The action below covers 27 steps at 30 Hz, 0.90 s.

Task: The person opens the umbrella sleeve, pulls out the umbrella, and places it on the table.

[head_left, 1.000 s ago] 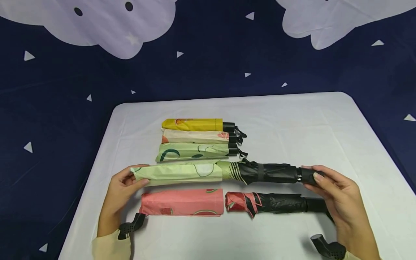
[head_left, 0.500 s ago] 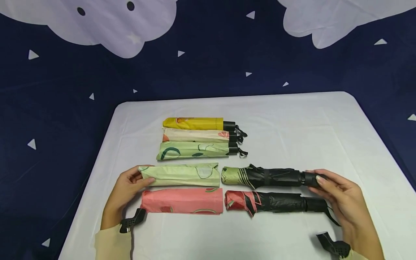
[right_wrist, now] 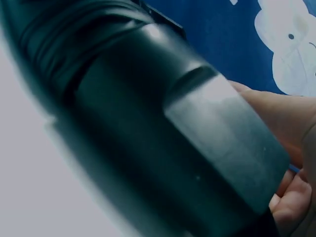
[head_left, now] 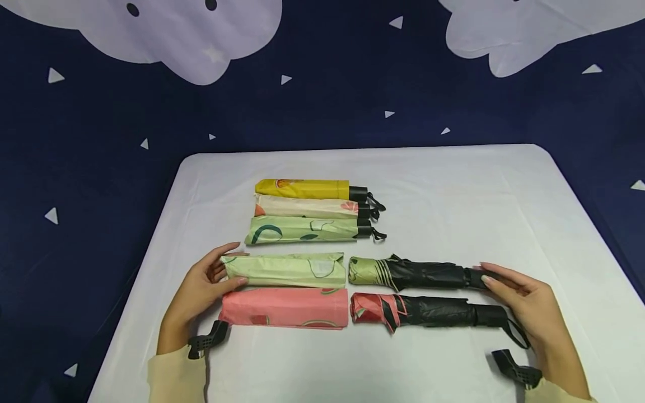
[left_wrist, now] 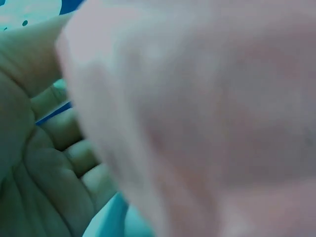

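Note:
A light green umbrella sleeve [head_left: 284, 271] lies flat at the middle left of the table. At its left end is my left hand [head_left: 204, 280], thumb along the sleeve's near edge and index finger stretched out beyond the far edge. To the right, in line with the sleeve, lies a folded green-and-black umbrella [head_left: 428, 274]. My right hand [head_left: 529, 302] pinches its black handle [right_wrist: 173, 133] between thumb and index finger; the other fingers are partly hidden. Nearer me lie a pink sleeve [head_left: 287, 308], blurred in the left wrist view, and a folded red-and-black umbrella [head_left: 433, 311].
Three sleeved umbrellas lie side by side farther back: a yellow one [head_left: 307, 189], a cream one [head_left: 307, 206] and a green one [head_left: 302, 230]. The white table [head_left: 453, 201] has rounded far corners, with a dark blue patterned cloth [head_left: 327, 123] behind it.
The green umbrella and its sleeve came apart and were lowered to the table with a gap between them. My left index finger has lifted away from the sleeve.

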Each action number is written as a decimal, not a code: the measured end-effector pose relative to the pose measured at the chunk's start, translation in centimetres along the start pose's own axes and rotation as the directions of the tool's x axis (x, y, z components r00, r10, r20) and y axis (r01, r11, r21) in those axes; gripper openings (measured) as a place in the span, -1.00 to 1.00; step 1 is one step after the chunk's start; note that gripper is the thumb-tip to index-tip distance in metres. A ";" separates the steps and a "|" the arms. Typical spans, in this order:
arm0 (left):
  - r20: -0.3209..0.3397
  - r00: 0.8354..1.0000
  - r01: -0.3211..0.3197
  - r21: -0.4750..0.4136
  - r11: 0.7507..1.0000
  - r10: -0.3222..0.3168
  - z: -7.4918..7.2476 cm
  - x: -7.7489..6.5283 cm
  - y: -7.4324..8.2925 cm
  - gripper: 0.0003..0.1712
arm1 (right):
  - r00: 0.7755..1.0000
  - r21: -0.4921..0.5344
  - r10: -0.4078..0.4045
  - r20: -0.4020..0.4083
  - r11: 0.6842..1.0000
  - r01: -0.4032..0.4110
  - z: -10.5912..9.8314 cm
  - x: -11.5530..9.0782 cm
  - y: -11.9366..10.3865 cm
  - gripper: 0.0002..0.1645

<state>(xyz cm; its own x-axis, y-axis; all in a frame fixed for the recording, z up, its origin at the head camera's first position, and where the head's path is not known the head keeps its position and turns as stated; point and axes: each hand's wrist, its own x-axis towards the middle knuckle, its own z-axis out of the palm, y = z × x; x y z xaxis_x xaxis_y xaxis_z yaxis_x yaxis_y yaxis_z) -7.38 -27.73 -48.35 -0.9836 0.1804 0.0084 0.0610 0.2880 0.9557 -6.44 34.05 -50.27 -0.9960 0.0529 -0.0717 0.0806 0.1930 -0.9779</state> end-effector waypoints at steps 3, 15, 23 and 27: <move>-0.006 1.000 -0.012 0.039 0.999 0.012 0.0 0.2 0.4 -0.12 | 0.999 -0.145 -0.020 -0.034 0.989 0.015 -0.1 -0.3 -0.2 -0.46; -0.163 0.979 -0.084 0.214 0.973 0.120 -1.1 0.3 3.0 -0.39 | 0.974 -0.603 -0.223 -0.049 0.784 0.149 -0.7 0.0 -4.8 -0.50; -0.275 0.937 -0.104 0.369 0.924 0.215 -1.3 5.1 8.6 -0.56 | 0.870 -0.596 -0.493 -0.010 0.701 0.390 4.0 2.9 -13.2 -0.58; -0.175 0.964 -0.118 0.387 0.915 0.199 -0.4 6.9 8.2 -0.49 | 0.864 -0.564 -0.486 0.130 0.681 0.467 7.9 5.4 -14.6 -0.64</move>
<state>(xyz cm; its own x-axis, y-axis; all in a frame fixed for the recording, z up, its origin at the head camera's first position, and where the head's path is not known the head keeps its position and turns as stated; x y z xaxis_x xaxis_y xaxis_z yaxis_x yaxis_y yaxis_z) -13.74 -24.46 -40.37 -0.9661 0.0670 0.2493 0.2380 0.6058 0.7592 -13.24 23.83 -37.94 -0.9050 -0.1750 0.3877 -0.3892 0.7086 -0.5886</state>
